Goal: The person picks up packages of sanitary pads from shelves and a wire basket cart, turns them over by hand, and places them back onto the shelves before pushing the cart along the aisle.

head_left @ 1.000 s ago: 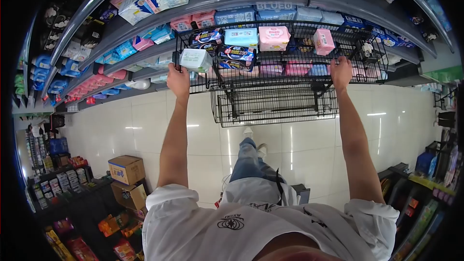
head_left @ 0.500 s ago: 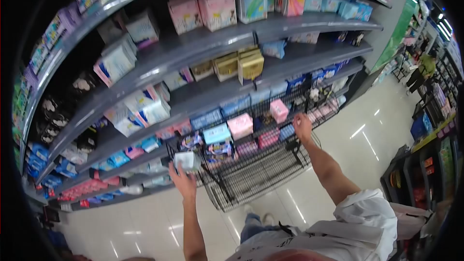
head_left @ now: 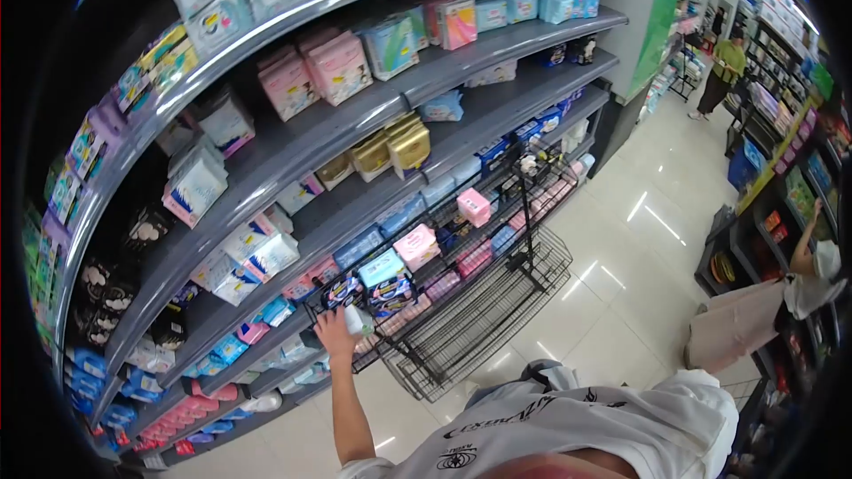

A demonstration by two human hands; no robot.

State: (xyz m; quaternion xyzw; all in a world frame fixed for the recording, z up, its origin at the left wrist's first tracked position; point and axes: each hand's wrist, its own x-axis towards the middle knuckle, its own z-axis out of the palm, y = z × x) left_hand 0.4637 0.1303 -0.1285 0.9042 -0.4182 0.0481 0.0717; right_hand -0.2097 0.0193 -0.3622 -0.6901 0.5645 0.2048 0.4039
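Note:
My left hand [head_left: 335,334] is at the left end of the black wire cart [head_left: 484,324], with its fingers apart over the rim, beside a white and pale green pack [head_left: 358,321]. The cart's upper basket holds a light blue pack [head_left: 382,268], dark packs [head_left: 390,294], a large pink pack [head_left: 416,247] and a smaller pink pack [head_left: 474,208]. My right hand is out of view; only the white sleeve [head_left: 701,408] shows on that side.
Stocked shelves [head_left: 293,155] curve along the left and back. A person in a green top [head_left: 729,58] stands down the aisle. Closer, at the right edge, another person's arm [head_left: 806,244] is raised near a pale pink bag [head_left: 732,324]. Dark shelves [head_left: 763,222] line the right.
The view has swung right, showing more of the aisle. My right hand has come off the cart's rim and left the view. My left hand's fingers have loosened from their earlier grip on the rim.

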